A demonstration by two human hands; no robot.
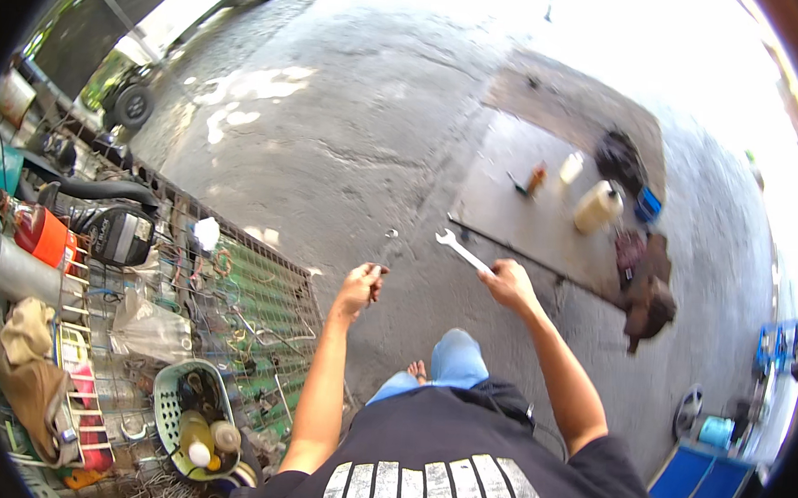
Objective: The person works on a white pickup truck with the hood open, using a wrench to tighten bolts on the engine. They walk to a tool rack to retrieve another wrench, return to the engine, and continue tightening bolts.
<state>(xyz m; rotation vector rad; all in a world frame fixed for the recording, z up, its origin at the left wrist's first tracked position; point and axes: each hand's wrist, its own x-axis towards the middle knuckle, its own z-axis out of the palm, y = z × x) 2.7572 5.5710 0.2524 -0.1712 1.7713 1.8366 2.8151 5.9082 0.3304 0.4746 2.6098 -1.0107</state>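
My right hand (pixel 507 284) is closed round the lower end of a shiny open-end wrench (pixel 459 249); its jaw points up and left. To the left of it, my left hand (pixel 357 290) is closed, fingers curled in. A small bright ring end (pixel 391 234) shows just beyond those fingers. It looks like the head of a slim wrench held there, though its shaft blends into the grey floor. The two hands are apart, in front of my body and above the concrete.
On the left, a wire-mesh rack (pixel 267 286) carries a green basket (pixel 162 399) of bottles, an orange container (pixel 43 238) and cloths. At right, a metal-topped table (pixel 513 211) bears a cream bottle (pixel 598 207) and a vise (pixel 650 304). A blue box (pixel 701 488) stands lower right.
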